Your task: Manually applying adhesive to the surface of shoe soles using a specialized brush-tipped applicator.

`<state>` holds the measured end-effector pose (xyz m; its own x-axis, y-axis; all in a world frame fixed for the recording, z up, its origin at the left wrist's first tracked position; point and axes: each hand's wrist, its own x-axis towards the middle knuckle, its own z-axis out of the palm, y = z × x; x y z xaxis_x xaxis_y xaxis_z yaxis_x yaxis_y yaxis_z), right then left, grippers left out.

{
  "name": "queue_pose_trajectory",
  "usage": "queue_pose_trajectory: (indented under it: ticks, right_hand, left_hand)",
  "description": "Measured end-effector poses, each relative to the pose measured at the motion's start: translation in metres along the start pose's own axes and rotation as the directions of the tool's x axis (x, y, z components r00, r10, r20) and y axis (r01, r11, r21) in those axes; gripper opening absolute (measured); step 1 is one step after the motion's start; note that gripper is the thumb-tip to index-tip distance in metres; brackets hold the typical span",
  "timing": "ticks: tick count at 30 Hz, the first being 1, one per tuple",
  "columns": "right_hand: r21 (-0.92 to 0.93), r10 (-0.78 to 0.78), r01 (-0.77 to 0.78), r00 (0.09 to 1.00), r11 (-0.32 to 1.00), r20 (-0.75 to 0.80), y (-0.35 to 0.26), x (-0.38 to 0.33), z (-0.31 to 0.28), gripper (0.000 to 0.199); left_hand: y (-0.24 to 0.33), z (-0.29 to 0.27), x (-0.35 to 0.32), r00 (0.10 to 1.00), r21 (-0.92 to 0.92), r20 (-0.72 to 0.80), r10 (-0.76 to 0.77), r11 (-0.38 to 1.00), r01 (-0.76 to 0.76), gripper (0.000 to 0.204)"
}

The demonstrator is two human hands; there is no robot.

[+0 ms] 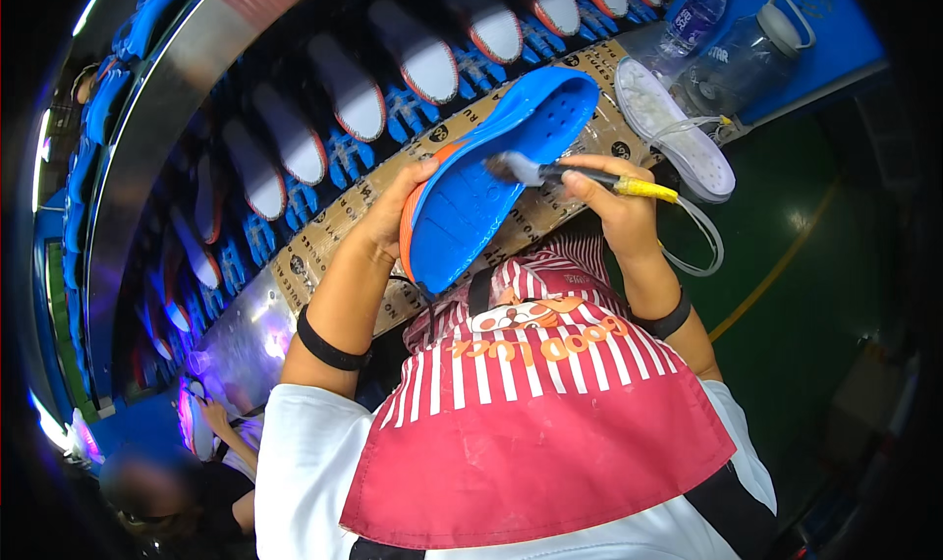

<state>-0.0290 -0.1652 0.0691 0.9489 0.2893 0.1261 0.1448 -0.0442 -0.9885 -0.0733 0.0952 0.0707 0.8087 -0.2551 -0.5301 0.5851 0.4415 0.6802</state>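
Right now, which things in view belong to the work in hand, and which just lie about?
Likely in use:
- blue sole, held by the left hand
- brush in the right hand, bristles at the sole's inside

Apparently lying about:
- bottle with purple label
- clear jug
- white sole, perhaps related; can't tell

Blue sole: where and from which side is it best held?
The blue sole is probably best gripped by its orange side wall, from the left, as the left hand has it: the wall stands up as an edge to pinch, leaving the inner face free for the brush in the right hand.
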Motion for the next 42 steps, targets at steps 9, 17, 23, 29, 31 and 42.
queue_pose_trajectory:
  ticks: [9, 17, 23, 29, 31, 42]
  right_hand:
    - [-0.174, -0.432, 0.427, 0.902, 0.887, 0.010, -0.024, -0.007, -0.017, 0.024]
    - [-0.079, -0.172, 0.154, 0.927, 0.985, -0.333, -0.029, -0.021, -0.063, 0.020]
    - [0.074, -0.020, 0.055, 0.916, 0.996, -0.402, -0.030, -0.029, -0.064, 0.026]
    - [0.148, 0.043, 0.015, 0.923, 0.989, -0.384, -0.028, -0.030, -0.062, 0.027]
    - [0.167, 0.066, 0.003, 0.911, 0.986, -0.407, -0.025, -0.031, -0.064, 0.025]
    - [0.227, 0.111, -0.044, 0.950, 0.973, -0.292, -0.012, -0.021, -0.059, 0.025]
  left_hand:
    - [-0.015, 0.026, 0.022, 0.973, -0.039, 0.127, 0.191, 0.982, -0.187, 0.078]
    - [0.078, 0.106, 0.038, 0.664, -0.058, 0.275, 0.695, 0.701, -0.711, 0.087]
    - [0.238, 0.159, 0.090, 0.502, -0.207, 0.241, 0.830, 0.550, -0.809, 0.067]
    - [0.311, 0.139, 0.127, 0.847, -0.434, 0.029, 0.531, 0.770, -0.468, 0.077]
    - [0.302, 0.137, 0.123, 0.839, -0.337, 0.026, 0.544, 0.795, -0.505, 0.079]
    - [0.322, 0.055, 0.037, 0.015, 0.847, 0.399, 0.917, -0.375, 0.378, 0.037]
